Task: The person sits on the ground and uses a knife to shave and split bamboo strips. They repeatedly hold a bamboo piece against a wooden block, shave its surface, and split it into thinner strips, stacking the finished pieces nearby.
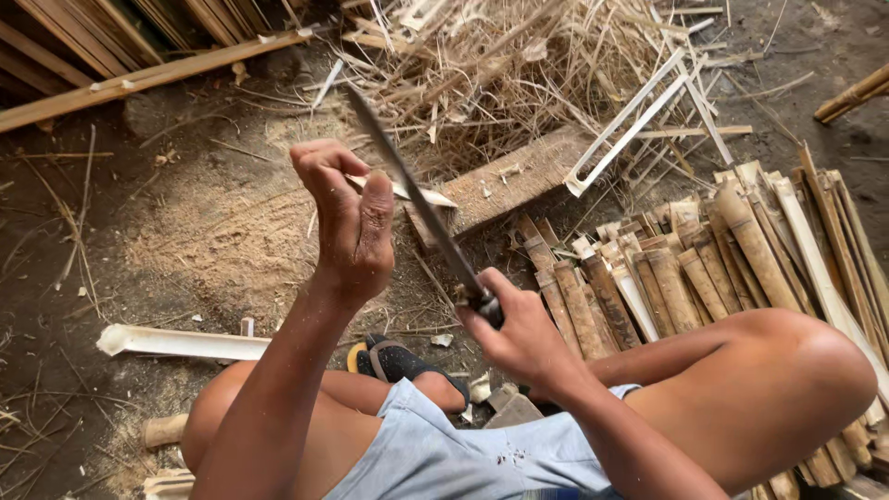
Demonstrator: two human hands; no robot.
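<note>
**Blade and sliver over the wooden block**

Gripping tight, our right hand (519, 335) wraps the handle of a long knife (417, 199), so the handle itself is almost wholly hidden inside the fist. Our left hand (347, 222) pinches a thin pale bamboo sliver (412, 193) between thumb and fingers; we see only the flat, pointed end that sticks out past the blade, the rest being covered by the palm. The dark, narrow blade crosses the sliver just above the wooden block (514, 181), a rough grey plank lying flat on the earth floor.

Right of the block lies a stack of split bamboo pieces (685, 278), rounded, tan and ridged, partly hidden under our right knee and cut off at the frame's edge. Behind the block sits a tangled heap of dry shavings (500, 65), stringy and straw-coloured. Left of and nearer than the block, a white split length (181, 343) rests on sawdust. A dark sandal (398, 361) shows between our legs, half covered.
</note>
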